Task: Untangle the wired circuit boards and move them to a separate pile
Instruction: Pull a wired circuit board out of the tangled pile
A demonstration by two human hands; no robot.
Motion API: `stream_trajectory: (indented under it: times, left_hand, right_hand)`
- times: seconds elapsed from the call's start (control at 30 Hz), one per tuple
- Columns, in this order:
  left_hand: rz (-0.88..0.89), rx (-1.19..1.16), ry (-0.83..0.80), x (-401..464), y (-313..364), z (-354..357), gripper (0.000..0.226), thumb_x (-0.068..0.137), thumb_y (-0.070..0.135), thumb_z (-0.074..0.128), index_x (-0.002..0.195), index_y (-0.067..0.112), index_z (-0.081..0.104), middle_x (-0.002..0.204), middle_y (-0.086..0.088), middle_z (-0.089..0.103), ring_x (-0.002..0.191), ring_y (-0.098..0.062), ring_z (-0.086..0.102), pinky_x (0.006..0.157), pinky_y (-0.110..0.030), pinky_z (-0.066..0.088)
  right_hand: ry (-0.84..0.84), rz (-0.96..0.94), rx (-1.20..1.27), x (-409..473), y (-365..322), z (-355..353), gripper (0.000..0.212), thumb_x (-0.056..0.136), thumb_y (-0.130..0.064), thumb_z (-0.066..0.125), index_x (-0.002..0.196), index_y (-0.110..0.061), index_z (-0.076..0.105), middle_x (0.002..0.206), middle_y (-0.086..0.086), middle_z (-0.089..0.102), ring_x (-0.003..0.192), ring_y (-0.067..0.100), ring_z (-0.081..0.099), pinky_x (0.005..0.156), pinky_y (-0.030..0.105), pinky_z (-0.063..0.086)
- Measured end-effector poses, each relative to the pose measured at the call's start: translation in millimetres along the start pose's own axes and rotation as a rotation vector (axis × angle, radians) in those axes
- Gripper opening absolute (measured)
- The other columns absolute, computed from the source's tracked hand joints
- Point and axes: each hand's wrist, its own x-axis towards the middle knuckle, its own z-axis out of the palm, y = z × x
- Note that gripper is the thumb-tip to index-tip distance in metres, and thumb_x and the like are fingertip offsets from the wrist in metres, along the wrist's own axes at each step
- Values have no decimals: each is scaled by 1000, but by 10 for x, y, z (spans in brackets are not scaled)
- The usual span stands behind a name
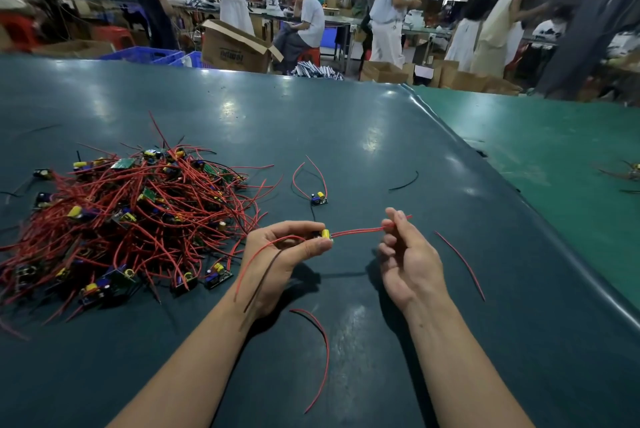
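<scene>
The circuit board (324,234) sits pinched in your left hand (287,251), palm up, above the counter (381,136) toward its near edge; your right hand (408,254) pinches its red wires (360,230) taut, beside the tangled pile (121,216)
</scene>
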Motion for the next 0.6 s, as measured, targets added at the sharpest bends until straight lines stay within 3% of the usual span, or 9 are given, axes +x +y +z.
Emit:
stream_trajectory:
  times: [0.2,0.33,0.5,0.6]
  left_hand:
    - [-11,56,-93,-14,-6,-26,24,68,7,85,91,10,79,83,-6,77,71,-7,67,69,-12,48]
    - [-18,-14,-30,16,-21,-22,23,68,4,84,90,9,78,83,-9,76,72,-12,68,69,-14,49]
    - [7,19,-84,16,-37,-13,22,68,6,85,89,11,79,81,-4,76,68,-6,66,66,-11,46]
    - [17,-79,57,47,-66,-19,22,68,8,84,88,13,79,84,-7,77,74,-10,69,71,-14,50]
  right_hand:
    - [14,4,-30,15,-4,-9,24,96,-25,60,80,-8,66,51,-4,52,37,4,35,36,15,25]
    - [17,-45,22,41,-54,-36,21,96,-23,59,83,-9,67,64,-2,65,43,4,45,36,15,31]
    - [33,13,92,38,-66,-16,33,98,-31,57,72,-11,58,51,-3,50,37,5,36,34,16,30]
    - [-15,4,72,26,-53,-7,42,93,-47,54,92,-7,63,77,4,68,49,8,60,43,16,46]
